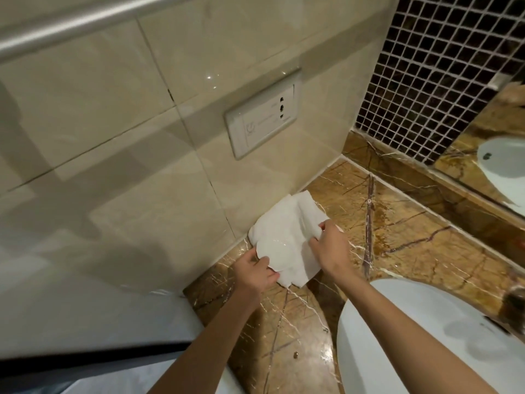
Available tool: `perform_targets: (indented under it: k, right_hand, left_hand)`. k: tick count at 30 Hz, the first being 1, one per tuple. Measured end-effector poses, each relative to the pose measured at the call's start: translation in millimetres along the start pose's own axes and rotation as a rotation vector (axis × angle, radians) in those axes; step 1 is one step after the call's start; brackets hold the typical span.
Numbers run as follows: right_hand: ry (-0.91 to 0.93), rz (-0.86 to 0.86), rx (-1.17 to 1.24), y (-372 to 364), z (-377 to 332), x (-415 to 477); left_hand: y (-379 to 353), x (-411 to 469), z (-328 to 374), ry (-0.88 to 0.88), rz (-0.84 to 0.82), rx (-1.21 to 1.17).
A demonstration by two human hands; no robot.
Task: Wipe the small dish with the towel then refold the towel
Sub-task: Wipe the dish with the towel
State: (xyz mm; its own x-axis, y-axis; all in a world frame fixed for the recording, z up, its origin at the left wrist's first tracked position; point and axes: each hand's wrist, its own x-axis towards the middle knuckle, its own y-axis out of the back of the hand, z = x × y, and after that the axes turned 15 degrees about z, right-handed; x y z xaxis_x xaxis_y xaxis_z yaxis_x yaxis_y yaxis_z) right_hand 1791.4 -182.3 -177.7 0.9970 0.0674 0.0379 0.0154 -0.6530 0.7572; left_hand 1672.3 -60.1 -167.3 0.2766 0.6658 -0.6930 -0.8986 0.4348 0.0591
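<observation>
Wiping step, likely: at the countertop's back-left corner by the wall, left hand pinches the small dish rim, right hand bunches the towel against it; next, rub the face, then refold.

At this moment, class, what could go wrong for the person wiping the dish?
1. The left hand pinches only the glossy dish's rim above the marble counter; it might slip and chip.
2. The towel, bunched in the right hand, trails onto the counter and may pick up dirt.
</observation>
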Motion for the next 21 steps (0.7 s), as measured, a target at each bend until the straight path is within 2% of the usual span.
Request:
perform_targets:
  k: [4, 6, 9, 11, 13, 16, 21]
  right_hand:
    - [-0.094, 0.071, 0.205, 8.8, -0.6, -1.6]
    - [-0.048, 0.058, 0.299, 10.5, -1.6, -9.0]
    - [0.149, -0.077, 0.355, 7.1, -3.7, -31.0]
    - [0.250, -0.207, 0.328, 1.5, -3.3, -44.8]
    - [0.318, -0.264, 0.278, -4.4, -3.9, -54.5]
    - [0.350, -0.283, 0.298, -11.5, -7.1, -62.9]
    - [0.290, -0.318, 0.362, -12.7, -9.2, -55.9]
  left_hand:
    - [0.8, 6.9, -5.3, -0.062, 0.003, 0.002]
    - [1.9, 7.7, -8.6, -0.109, -0.017, 0.005]
    - [3.0, 7.0, -14.3, -0.177, -0.078, -0.009]
    - [3.9, 9.0, -18.3, -0.188, -0.081, 0.000]
    - [5.8, 10.2, -22.1, -0.189, -0.086, 0.029]
    - [8.7, 8.6, -25.2, -0.191, -0.156, 0.073]
    - [13.3, 13.2, -20.3, -0.173, -0.213, 0.097]
